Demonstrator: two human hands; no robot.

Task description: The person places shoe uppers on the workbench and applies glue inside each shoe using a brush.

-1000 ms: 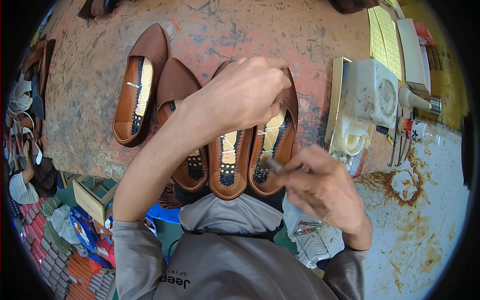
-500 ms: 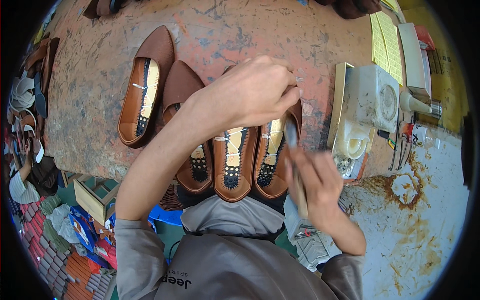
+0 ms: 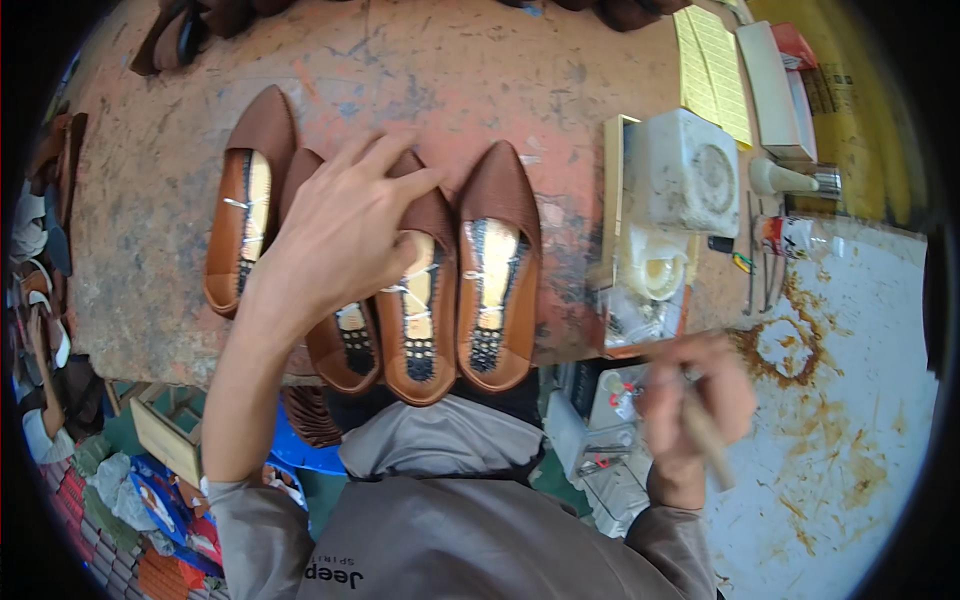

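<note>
Several brown pointed flat shoes lie side by side along the bench edge nearest me, toes pointing away. The rightmost shoe (image 3: 499, 265) shows its pale, black-dotted insole, with white thread across it. My left hand (image 3: 352, 222) reaches over the middle shoes, fingers spread and holding nothing. It covers much of one shoe, and its fingertips are at the upper of the middle shoe (image 3: 430, 215); contact is hard to judge. Farther left lies another shoe (image 3: 262, 125). Off the bench's near right edge, my right hand (image 3: 700, 395) is closed around a wooden-handled brush (image 3: 706, 440), blurred by motion.
On the bench's right stand a whitish plastic container (image 3: 683, 170) and a shallow box (image 3: 612, 200). Yellow sheets (image 3: 714, 70), a glue bottle (image 3: 790, 178) and small tools are beyond. A stained pale surface (image 3: 830, 400) extends right. More shoes (image 3: 165, 40) line the far edge.
My right hand has drawn the brush away from the rightmost shoe, back and to the right. My left hand has moved left off that shoe and spread its fingers. The whole view has shifted.
</note>
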